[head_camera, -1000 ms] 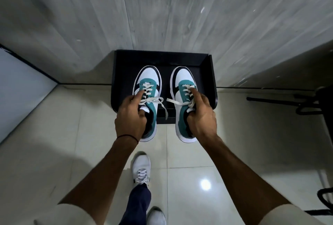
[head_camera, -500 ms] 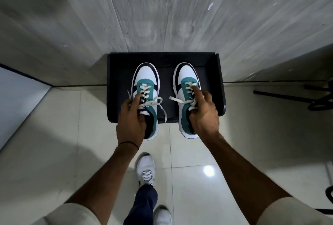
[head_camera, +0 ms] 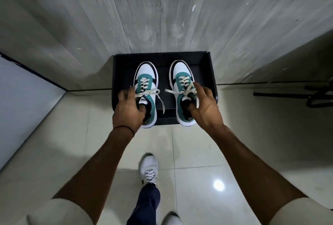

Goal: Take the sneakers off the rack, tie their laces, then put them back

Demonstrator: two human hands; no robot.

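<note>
while both sneakers sit toes-inward on the black rack [head_camera: 212,73] at centre frame, each should be slid fully onto the shelf before letting go, heels level, loose lace ends kept off the edge; the left hand [head_camera: 128,109] curls around the left sneaker [head_camera: 146,87] at its collar, fingers in the opening; the right hand [head_camera: 205,107] holds the right sneaker [head_camera: 182,84] likewise; the heels seem to overhang the front edge.

Cream sleeves [head_camera: 59,213], navy trousers [head_camera: 146,205], white shoes [head_camera: 149,169]
</note>
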